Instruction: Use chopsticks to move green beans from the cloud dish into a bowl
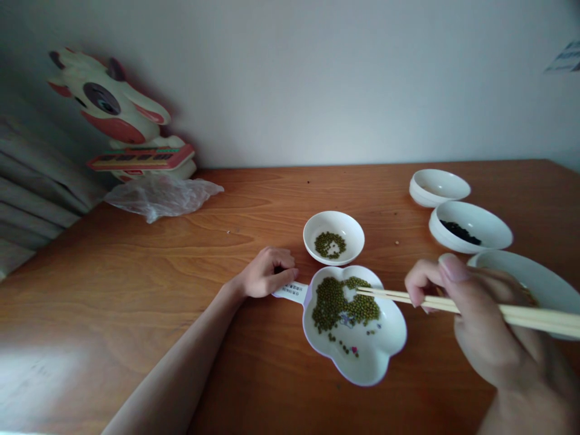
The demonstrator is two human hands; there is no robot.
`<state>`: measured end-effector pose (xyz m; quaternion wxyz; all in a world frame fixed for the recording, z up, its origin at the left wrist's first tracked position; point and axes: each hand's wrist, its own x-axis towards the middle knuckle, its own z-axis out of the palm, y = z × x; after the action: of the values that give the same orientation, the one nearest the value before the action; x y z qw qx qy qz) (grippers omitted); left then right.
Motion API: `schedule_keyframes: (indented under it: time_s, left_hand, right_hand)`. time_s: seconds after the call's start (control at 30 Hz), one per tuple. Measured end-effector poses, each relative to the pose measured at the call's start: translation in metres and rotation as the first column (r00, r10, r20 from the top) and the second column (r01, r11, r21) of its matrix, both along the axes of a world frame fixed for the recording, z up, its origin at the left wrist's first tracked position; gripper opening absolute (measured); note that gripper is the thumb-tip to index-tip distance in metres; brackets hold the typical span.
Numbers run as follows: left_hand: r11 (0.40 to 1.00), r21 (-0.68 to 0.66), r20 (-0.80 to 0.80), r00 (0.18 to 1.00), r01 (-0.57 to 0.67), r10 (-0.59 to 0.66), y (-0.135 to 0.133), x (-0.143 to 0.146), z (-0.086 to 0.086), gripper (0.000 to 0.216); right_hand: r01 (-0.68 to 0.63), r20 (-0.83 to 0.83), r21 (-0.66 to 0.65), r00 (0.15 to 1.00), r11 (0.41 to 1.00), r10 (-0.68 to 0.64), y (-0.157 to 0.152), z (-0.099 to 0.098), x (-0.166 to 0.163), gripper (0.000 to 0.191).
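A white flower-shaped dish (376,356) with a short handle lies on the wooden table and holds a heap of green beans (338,302). My left hand (267,273) is closed on the dish's handle (290,292). My right hand (471,314) grips a pair of wooden chopsticks (453,302) whose tips hang over the beans in the dish. Just behind the dish stands a small round white bowl (334,237) with a few green beans (330,244) in it.
At the right stand three more white bowls: an empty one (438,186), one with dark beans (471,225), and one (539,281) partly hidden by my right hand. A crumpled clear plastic bag (161,194) and a cow-shaped toy (118,115) sit at the back left by the wall.
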<state>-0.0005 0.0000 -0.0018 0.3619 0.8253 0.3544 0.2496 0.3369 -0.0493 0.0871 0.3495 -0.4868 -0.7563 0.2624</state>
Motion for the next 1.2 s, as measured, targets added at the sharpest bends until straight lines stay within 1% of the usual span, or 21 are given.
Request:
schedule_keyframes:
  time_s: [0.23,0.47,0.7,0.9,1.0,1.07,1.13,1.17,1.2]
  left_hand:
    - [1.0,0.006,-0.004,1.0,-0.004,0.004,0.001,0.001,0.0,0.048]
    - [1.0,-0.004,-0.017,1.0,-0.007,0.007,-0.001,0.0,0.001,0.048]
    - [1.0,0.001,-0.023,1.0,-0.013,0.013,-0.002,0.002,0.004,0.048]
    - [1.0,0.004,-0.022,1.0,-0.012,0.012,-0.001,0.002,0.004,0.049]
    - [1.0,0.006,-0.018,1.0,-0.013,0.013,0.0,0.001,0.002,0.049]
    - [1.0,0.005,-0.016,1.0,-0.01,0.01,0.0,0.0,0.001,0.048]
    - [1.0,0.004,-0.013,1.0,-0.009,0.009,0.0,0.0,0.001,0.048]
    - [1.0,0.003,-0.013,1.0,-0.01,0.01,0.0,0.001,0.001,0.048]
    - [1.0,0.003,-0.013,1.0,-0.011,0.011,0.0,0.001,0.001,0.049]
  right_hand:
    - [0.007,0.027,0.002,1.0,1.0,-0.007,0.0,0.0,-0.002,0.058]
    - [0.004,0.009,-0.012,1.0,1.0,-0.004,0.001,-0.003,0.0,0.056]
    - [-0.02,-0.013,0.024,1.0,1.0,0.021,0.002,-0.002,-0.001,0.054]
    - [-0.014,-0.031,0.096,0.999,0.995,0.017,0.003,-0.001,-0.008,0.053]
    - [0.018,-0.055,0.097,0.998,0.995,-0.013,0.002,0.002,-0.007,0.056]
    - [0.053,-0.075,0.114,0.996,0.992,-0.045,0.001,0.002,0.0,0.061]
    - [0.074,-0.08,0.175,0.995,0.982,-0.061,0.001,-0.001,0.008,0.065]
    - [0.045,-0.068,0.215,0.997,0.976,-0.031,0.002,-0.003,0.01,0.065]
    - [0.076,-0.105,0.25,0.993,0.965,-0.051,0.003,-0.004,0.011,0.064]
